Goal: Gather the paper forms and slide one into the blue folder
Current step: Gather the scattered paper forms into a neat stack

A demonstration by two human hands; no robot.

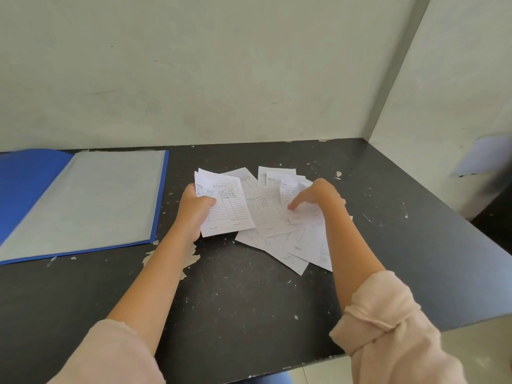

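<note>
Several white printed paper forms lie scattered and overlapping on the black table. My left hand grips a small stack of forms by its left edge, thumb on top, lifted slightly. My right hand rests fingers-down on the loose forms at the right of the pile, pinching or pressing one; I cannot tell which. The blue folder lies open at the table's far left, a clear plastic sleeve page facing up.
A pale wall stands right behind the table and a second wall closes the right side. The black tabletop has chipped, flaking patches near my left forearm. The table's front edge runs across the lower right, with floor beyond it.
</note>
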